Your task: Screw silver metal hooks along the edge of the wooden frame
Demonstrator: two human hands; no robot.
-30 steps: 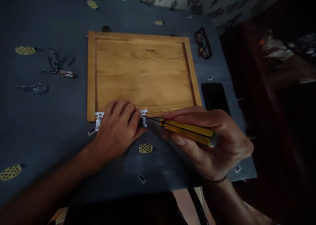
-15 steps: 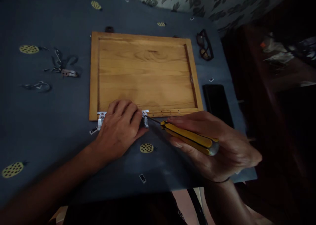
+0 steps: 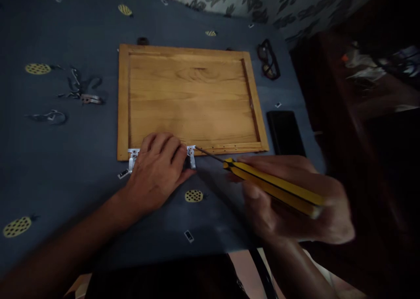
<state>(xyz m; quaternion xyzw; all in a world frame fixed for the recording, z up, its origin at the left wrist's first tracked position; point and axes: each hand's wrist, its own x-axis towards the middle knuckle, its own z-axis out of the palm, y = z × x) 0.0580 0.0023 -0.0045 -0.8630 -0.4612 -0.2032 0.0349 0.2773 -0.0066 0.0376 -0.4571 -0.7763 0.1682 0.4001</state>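
Note:
A wooden framed panel point(image 3: 190, 98) lies flat on the cloth. At its near edge, my left hand point(image 3: 159, 172) is closed over a silver metal bracket point(image 3: 191, 158), whose two ends show on either side of the fingers while its middle is hidden. My right hand point(image 3: 315, 216) grips a yellow-handled screwdriver point(image 3: 272, 183). The slim shaft points left, its tip by the upper corner of the bracket's right end; whether it touches is hard to tell. Small dark holes run along the frame to the right of it.
Pliers point(image 3: 90, 99) and a second metal tool point(image 3: 52, 115) lie at the left. Eyeglasses point(image 3: 268, 59) and a black phone-like slab point(image 3: 286, 133) sit right of the panel. The dark patterned tablecloth point(image 3: 98, 229) ends at the near edge; a cluttered brown surface point(image 3: 377, 89) stands far right.
My right hand has drawn back to the right with the screwdriver, and the tip has moved from the bracket's screw area to its upper corner. My left hand keeps its place.

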